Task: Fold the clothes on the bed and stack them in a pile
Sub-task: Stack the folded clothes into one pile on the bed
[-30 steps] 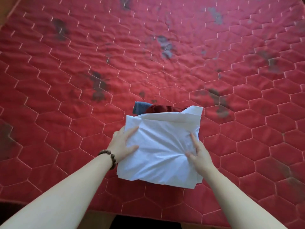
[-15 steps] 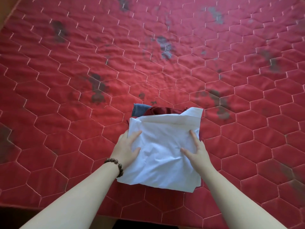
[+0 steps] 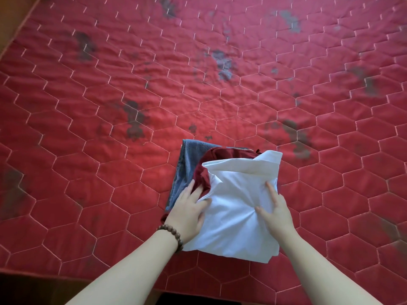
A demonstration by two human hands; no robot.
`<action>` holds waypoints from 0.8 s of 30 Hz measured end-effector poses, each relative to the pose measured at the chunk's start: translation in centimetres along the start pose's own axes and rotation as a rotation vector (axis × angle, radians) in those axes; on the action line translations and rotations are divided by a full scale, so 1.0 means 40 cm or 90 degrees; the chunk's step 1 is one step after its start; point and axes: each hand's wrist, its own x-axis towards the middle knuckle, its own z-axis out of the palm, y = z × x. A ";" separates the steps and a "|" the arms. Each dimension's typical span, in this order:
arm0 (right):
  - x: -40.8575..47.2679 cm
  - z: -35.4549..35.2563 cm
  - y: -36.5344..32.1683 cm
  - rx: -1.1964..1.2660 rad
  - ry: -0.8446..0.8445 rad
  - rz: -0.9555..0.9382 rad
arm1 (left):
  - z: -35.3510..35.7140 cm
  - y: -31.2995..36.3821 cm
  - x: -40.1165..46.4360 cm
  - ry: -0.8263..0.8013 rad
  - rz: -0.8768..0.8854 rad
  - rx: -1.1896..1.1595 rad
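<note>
— What covers the bed [image 3: 110,106]?
— A red hexagon-quilted cover with dark blotches; wood shows at the far left.
— The clothes?
— A pile near its near edge: white garment [image 3: 237,205] over maroon garment [image 3: 211,159] and jeans [image 3: 187,164]. Left hand [image 3: 187,210] and right hand [image 3: 275,212] press it, fingers straight, gripping nothing.

White shirt [image 3: 237,194] hides most of maroon garment [image 3: 220,155].

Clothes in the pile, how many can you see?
3. White shirt on top under both hands, dark red garment beneath it, jeans at the bottom, sticking out left. More could be hidden underneath.
</note>
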 end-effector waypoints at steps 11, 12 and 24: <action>0.021 0.001 -0.013 0.034 -0.051 0.006 | -0.004 -0.014 0.071 -0.045 -0.239 -0.147; 0.021 0.003 -0.020 0.034 -0.049 0.003 | -0.009 -0.017 0.076 -0.050 -0.242 -0.169; 0.009 -0.008 -0.154 0.057 0.046 -0.176 | -0.107 -0.039 0.048 0.206 -0.233 -0.226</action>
